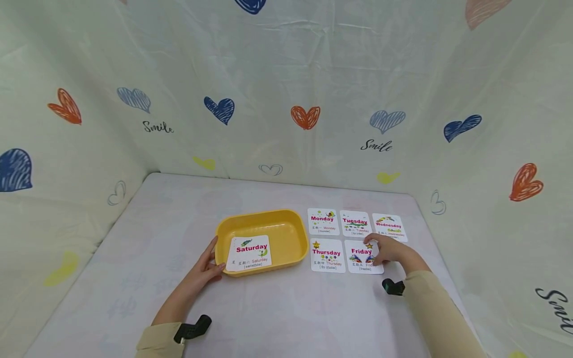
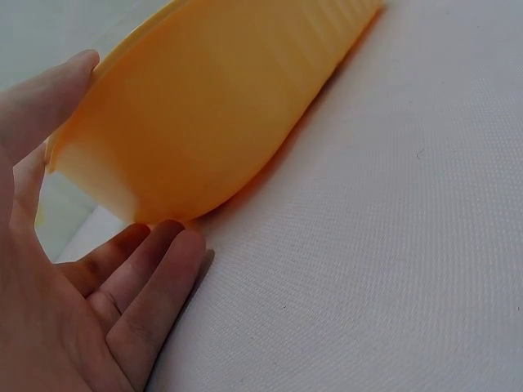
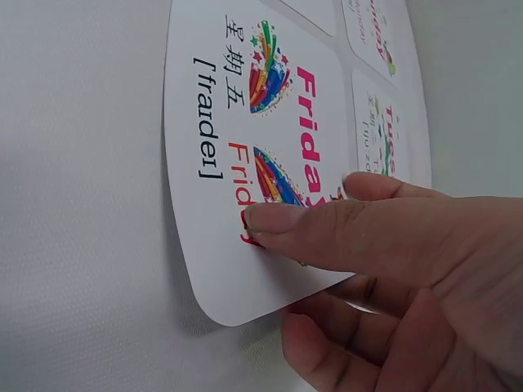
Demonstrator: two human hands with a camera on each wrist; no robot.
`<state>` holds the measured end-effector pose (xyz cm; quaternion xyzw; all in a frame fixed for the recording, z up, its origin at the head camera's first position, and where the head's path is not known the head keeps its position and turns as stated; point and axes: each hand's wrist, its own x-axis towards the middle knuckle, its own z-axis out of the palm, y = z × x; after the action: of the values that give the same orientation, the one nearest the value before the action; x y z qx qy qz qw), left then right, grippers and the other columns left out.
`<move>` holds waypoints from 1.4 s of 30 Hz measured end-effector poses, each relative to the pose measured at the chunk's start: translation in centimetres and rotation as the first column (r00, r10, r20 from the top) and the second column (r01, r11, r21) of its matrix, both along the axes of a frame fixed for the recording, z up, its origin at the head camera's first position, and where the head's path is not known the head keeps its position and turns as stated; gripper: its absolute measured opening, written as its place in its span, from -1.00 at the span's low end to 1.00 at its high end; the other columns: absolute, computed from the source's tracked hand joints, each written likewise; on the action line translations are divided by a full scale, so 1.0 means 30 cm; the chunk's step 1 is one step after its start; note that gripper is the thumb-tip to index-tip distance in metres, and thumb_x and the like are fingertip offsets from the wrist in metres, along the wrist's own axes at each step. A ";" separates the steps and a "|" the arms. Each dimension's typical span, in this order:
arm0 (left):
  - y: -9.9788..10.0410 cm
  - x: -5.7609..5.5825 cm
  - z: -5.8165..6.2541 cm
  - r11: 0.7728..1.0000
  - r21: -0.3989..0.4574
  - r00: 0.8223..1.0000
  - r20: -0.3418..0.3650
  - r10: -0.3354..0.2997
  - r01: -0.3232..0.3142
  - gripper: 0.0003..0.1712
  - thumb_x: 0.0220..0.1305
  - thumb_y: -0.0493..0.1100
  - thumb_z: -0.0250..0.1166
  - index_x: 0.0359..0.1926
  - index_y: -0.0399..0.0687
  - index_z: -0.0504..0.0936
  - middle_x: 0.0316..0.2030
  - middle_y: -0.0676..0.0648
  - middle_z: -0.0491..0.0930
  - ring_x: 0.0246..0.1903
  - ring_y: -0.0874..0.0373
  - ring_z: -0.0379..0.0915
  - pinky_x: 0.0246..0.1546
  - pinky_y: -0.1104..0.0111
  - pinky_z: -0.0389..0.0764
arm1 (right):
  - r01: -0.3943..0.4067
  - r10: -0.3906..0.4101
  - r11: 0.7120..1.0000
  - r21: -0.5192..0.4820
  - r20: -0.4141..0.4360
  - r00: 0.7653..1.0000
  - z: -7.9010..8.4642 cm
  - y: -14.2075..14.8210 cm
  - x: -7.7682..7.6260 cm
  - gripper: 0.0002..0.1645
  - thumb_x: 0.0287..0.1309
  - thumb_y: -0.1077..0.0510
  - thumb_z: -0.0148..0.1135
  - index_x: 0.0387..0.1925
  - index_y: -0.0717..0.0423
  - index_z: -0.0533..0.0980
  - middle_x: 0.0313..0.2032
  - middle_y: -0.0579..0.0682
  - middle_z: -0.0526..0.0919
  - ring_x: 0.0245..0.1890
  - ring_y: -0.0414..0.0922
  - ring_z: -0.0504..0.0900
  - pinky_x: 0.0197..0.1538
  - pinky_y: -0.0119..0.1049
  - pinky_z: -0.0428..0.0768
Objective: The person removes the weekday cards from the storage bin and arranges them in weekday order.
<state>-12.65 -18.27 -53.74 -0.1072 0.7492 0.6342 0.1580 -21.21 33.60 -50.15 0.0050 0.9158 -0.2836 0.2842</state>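
at the left, a beige sleeve (image 1: 161, 340) with a black wrist device (image 1: 193, 329) leads to the left hand (image 1: 203, 271), clamped on the near left corner of the yellow tray (image 1: 291, 236), thumb at the rim. the tray stands on the white worktop (image 1: 268, 318), and the saturday card (image 1: 248, 253) lies face up in its left part. just right of the tray are two rows of cards: the monday card (image 1: 323, 223) behind the thursday card (image 1: 328, 261), then the tuesday card (image 1: 355, 223) behind the friday card (image 1: 358, 253), and the wednesday card (image 1: 393, 221) at the far right. the right hand (image 1: 394, 251) pinches the friday card's right side, thumb on its printed face. the two hands are well apart.
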 end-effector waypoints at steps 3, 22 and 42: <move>-0.001 0.001 0.001 1.000 0.003 1.000 0.004 0.001 -0.001 0.01 0.30 -0.16 0.30 0.55 0.38 -0.13 0.27 -0.26 0.19 -0.21 0.05 0.38 -0.16 0.33 0.57 | 0.008 -0.009 1.000 0.025 0.012 1.000 -0.006 -0.007 -0.001 -0.24 -0.10 0.35 0.49 0.17 0.03 0.39 -0.16 0.14 0.46 -0.43 -0.04 0.46 -0.39 -0.29 0.52; -0.007 0.001 -0.008 1.000 -0.021 1.000 -0.003 0.005 -0.005 0.01 0.30 -0.17 0.29 0.55 0.33 -0.15 0.28 -0.28 0.17 -0.22 0.06 0.39 -0.16 0.32 0.58 | -0.042 0.054 0.996 0.074 -0.174 0.983 0.053 -0.062 0.010 -0.23 -0.09 0.25 0.52 0.22 0.14 0.44 -0.10 0.23 0.44 -0.20 0.08 0.42 -0.19 -0.08 0.48; 0.001 -0.002 -0.007 1.000 -0.007 1.000 0.004 0.006 -0.006 0.02 0.29 -0.16 0.30 0.55 0.32 -0.14 0.28 -0.28 0.19 -0.24 0.07 0.38 -0.19 0.34 0.58 | -0.296 0.245 0.932 -0.210 -0.239 0.940 0.225 -0.382 -0.090 -0.32 0.08 0.20 0.43 0.26 0.13 0.45 0.02 0.19 0.55 -0.14 -0.02 0.52 -0.05 -0.17 0.57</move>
<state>-12.70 -18.24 -53.95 -0.1113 0.7509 0.6317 0.1575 -23.91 22.13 -43.41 -0.1863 0.8907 -0.3505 0.2216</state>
